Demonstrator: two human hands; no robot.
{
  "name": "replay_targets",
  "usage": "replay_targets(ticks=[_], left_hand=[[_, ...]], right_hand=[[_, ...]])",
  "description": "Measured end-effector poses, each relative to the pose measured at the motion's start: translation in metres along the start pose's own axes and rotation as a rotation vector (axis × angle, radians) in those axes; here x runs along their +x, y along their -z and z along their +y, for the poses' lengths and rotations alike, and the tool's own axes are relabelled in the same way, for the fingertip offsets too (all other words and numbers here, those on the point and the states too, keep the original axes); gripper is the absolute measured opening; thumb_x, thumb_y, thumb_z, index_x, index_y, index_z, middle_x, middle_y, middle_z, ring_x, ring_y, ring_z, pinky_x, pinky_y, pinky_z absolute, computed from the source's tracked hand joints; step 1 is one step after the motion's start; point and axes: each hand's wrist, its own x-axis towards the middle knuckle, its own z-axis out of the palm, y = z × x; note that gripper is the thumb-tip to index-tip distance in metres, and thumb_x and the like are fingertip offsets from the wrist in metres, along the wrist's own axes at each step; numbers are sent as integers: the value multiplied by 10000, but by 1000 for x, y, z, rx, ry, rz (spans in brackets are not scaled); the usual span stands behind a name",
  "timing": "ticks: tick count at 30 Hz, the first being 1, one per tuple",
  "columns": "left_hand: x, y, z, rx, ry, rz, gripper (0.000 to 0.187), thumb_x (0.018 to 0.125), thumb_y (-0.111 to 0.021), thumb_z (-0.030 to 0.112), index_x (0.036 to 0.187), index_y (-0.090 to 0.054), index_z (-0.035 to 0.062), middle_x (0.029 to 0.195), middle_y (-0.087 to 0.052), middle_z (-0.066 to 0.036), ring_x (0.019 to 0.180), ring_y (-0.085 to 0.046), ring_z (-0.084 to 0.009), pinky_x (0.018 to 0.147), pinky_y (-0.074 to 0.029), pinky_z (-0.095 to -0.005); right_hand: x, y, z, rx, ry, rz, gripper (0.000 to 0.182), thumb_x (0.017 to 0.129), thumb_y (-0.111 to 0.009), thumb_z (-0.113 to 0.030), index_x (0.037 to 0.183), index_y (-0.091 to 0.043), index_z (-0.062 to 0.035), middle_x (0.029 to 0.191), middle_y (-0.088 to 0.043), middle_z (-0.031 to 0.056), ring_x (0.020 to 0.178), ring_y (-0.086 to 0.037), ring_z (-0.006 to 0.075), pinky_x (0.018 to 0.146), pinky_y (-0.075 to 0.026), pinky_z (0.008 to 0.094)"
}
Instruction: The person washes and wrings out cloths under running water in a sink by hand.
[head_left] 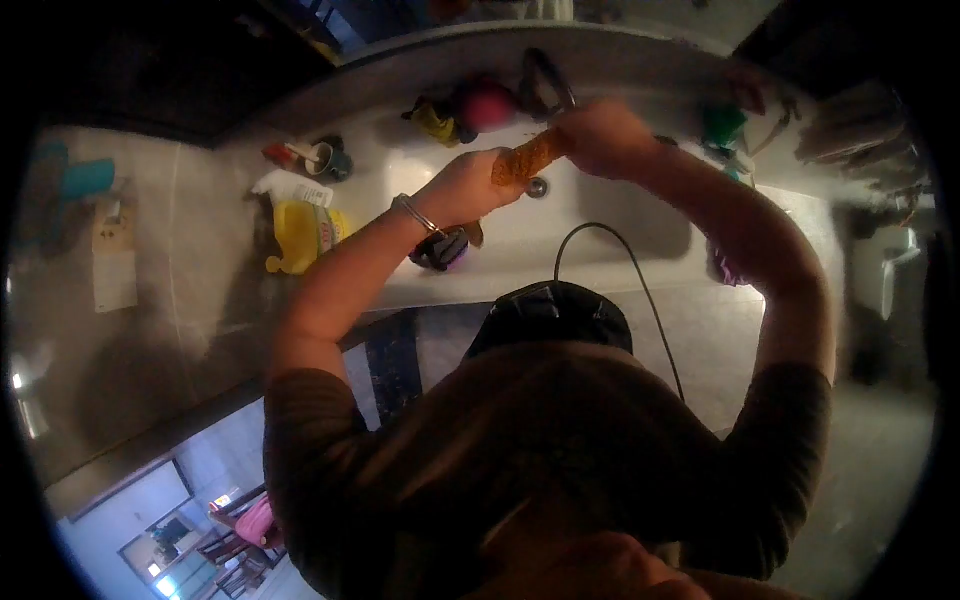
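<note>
An orange-brown, rough-textured cloth or scrubber (530, 160) stretches between my two hands above the pale sink basin (610, 215). My left hand (470, 185), with a metal bangle at the wrist, is closed around its left end. At the other end, slightly higher in view, my right hand (608, 138) grips it in a fist. The fingers of both hands are partly hidden. Below the held thing a round drain (537, 187) shows in the basin. A dark faucet (545, 80) stands just behind my right hand.
Left of the basin are a yellow bottle (297, 238), a white bottle (290, 188) and a dark cup (333, 160). Behind it sit a pink-red round item (487, 103) and a yellow-and-black item (434, 122). A dark purple-edged bundle (440, 250) lies by my left wrist. A thin cable (640, 275) curves over the front edge.
</note>
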Motion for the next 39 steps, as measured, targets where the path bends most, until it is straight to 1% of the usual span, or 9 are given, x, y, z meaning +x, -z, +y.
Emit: replay_targets(ticks=[2, 4, 14, 25, 29, 32, 34, 37, 39], left_hand=[[6, 3, 4, 216, -13, 26, 303, 816, -640, 264, 1009, -585, 38, 742, -632, -109, 658, -616, -229, 616, -493, -345], [14, 11, 13, 459, -20, -17, 397, 782, -645, 277, 1104, -565, 59, 879, -652, -179, 815, -635, -339, 679, -498, -410], [70, -7, -57, 638, -418, 189, 377, 718, -722, 221, 1029, -553, 93, 811, -649, -147, 776, -635, -328, 644, -494, -422], [84, -32, -79, 673, -570, 375, 272, 816, -620, 203, 1085, -586, 182, 891, -652, -102, 792, -634, -280, 621, -495, -405], [88, -37, -100, 695, -540, 218, 431, 772, -650, 138, 1179, -558, 247, 891, -626, -81, 770, -631, -275, 575, -503, -382], [89, -37, -112, 238, -524, 147, 352, 821, -619, 121, 1160, -571, 199, 858, -625, -56, 767, -627, -228, 571, -499, -351], [77, -26, -99, -393, 132, -185, 302, 852, -604, 118, 1151, -576, 154, 830, -618, -32, 694, -605, -178, 544, -489, -319], [73, -22, -127, -994, 302, -442, 335, 843, -629, 175, 1168, -554, 137, 786, -567, -9, 545, -529, -115, 467, -441, -251], [61, -7, -106, -1207, 396, -561, 356, 836, -640, 216, 1168, -543, 134, 756, -529, 4, 462, -483, -82, 424, -410, -209]], right_hand=[[2, 17, -22, 270, -433, -344, 186, 739, -660, -158, 919, -658, -111, 764, -657, 97, 742, -651, 276, 680, -508, 393], [-3, -22, -4, 438, -398, -329, 174, 732, -647, -144, 900, -660, -101, 745, -653, 88, 709, -640, 248, 651, -496, 376], [-13, -80, -2, 1802, -533, -635, 126, 687, -594, -94, 801, -573, -45, 637, -482, 34, 493, -413, 126, 443, -349, 270], [-8, -129, 20, 2159, -400, -892, 87, 733, -606, -151, 776, -546, -105, 599, -398, -31, 468, -345, 70, 404, -279, 223], [-7, -167, 35, 2095, -462, -841, 272, 810, -611, -244, 1022, -567, -80, 747, -510, 16, 589, -464, 110, 503, -386, 247], [-8, -143, 33, 2022, -445, -580, 434, 877, -545, -356, 1189, -516, -55, 933, -578, 73, 754, -547, 153, 636, -456, 267], [-4, -127, 35, 2095, -341, -511, 590, 925, -422, -483, 1276, -459, -10, 1198, -563, 134, 995, -565, 208, 818, -461, 290], [4, -91, 27, 2451, -117, -680, 625, 938, -371, -497, 1339, -409, -19, 1314, -488, 151, 1136, -507, 252, 911, -420, 363], [8, -76, 24, 2289, 50, -585, 554, 935, -425, -411, 1349, -398, -43, 1334, -469, 138, 1190, -468, 252, 1001, -334, 415]])
